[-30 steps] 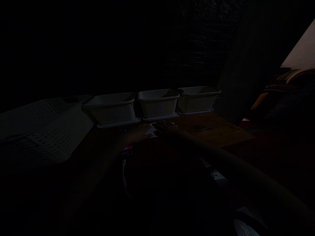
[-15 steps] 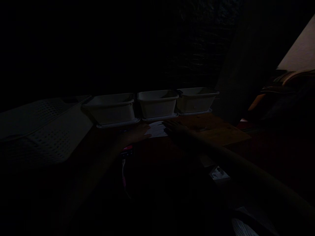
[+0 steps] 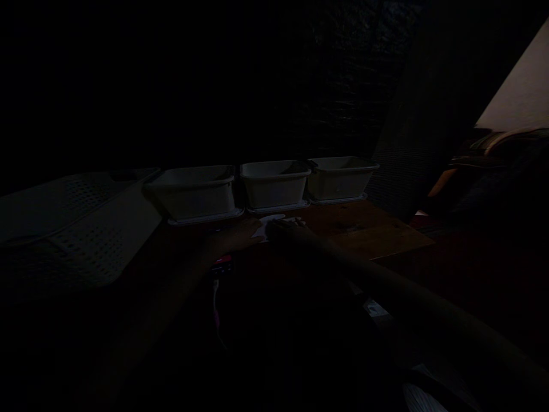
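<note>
A: Where to look for the left hand?

B: At the left edge of a small white sheet, on the wooden desk

A: Wide or narrow?

B: Wide, with thumb and fingertips parted over the white

A: And for the right hand?

B: Across the right part of the same sheet, back of the hand upward, near the left; too dark to tell whether flat or gripping

A: Paper or cloth under there?

B: Can't tell in such gloom; mostly covered, too, apart from a patch between the two hands and a pale strip beyond the right fingers

A: Anything by the left forearm?

B: Yes, just beside it, on the near side, a dark device with a lit red strip, and from it a pale cable with a pink stretch, down toward the viewer

A: And behind the hands?

B: In a row, a left tub, a middle tub and a right tub, all pale, all on flat trays; nearest to the sheet, the middle one

A: Farther left?

B: A big pale basket with perforated walls, close beside the left tub
</note>
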A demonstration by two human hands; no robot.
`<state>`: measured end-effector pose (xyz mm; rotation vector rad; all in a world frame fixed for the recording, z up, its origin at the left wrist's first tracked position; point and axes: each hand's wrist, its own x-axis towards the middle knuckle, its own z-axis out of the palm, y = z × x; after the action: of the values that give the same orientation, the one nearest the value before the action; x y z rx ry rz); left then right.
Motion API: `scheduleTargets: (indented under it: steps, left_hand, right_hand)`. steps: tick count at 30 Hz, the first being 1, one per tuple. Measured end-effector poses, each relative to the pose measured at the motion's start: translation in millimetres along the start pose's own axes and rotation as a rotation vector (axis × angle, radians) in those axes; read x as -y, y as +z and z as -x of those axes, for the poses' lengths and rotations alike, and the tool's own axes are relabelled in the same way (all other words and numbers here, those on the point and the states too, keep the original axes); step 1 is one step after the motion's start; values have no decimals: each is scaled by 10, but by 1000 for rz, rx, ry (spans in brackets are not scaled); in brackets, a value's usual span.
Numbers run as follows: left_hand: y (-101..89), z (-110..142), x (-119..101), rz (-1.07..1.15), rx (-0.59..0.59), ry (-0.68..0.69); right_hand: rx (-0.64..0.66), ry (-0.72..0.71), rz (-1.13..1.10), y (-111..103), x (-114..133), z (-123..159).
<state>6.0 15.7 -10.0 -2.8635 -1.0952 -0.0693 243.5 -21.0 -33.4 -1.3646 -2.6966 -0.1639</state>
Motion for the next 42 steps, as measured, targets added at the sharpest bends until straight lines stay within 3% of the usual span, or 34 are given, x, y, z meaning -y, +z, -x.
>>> scheduleTargets:
  steps: [4, 8, 16, 22, 25, 29, 33, 38, 42]
  left_hand:
    - [-4, -3, 6, 25, 4, -1]
    - [-8, 1, -6, 2, 18, -26]
    - [54, 2, 44, 1, 12, -4]
    - [36, -1, 36, 0, 1, 8]
    - [5, 5, 19, 19, -2, 6]
    - [-7, 8, 19, 33, 11, 0]
    - [10, 11, 33, 16, 11, -1]
    - [2, 20, 17, 22, 29, -25]
    - [-37, 14, -6, 33, 57, -56]
  right_hand:
    - [69, -10, -18, 4, 81, -2]
    - [61, 80, -40, 32, -69, 21]
    - [39, 114, -52, 71, -391, 118]
    - [110, 135, -33, -25, -442, 237]
    - [74, 241, -33, -51, -405, 266]
    - [119, 340, -40, -80, -382, 264]
    - [101, 305, 22, -75, -281, 235]
    - [64, 63, -1, -22, 10, 182]
    - [104, 44, -9, -29, 36, 152]
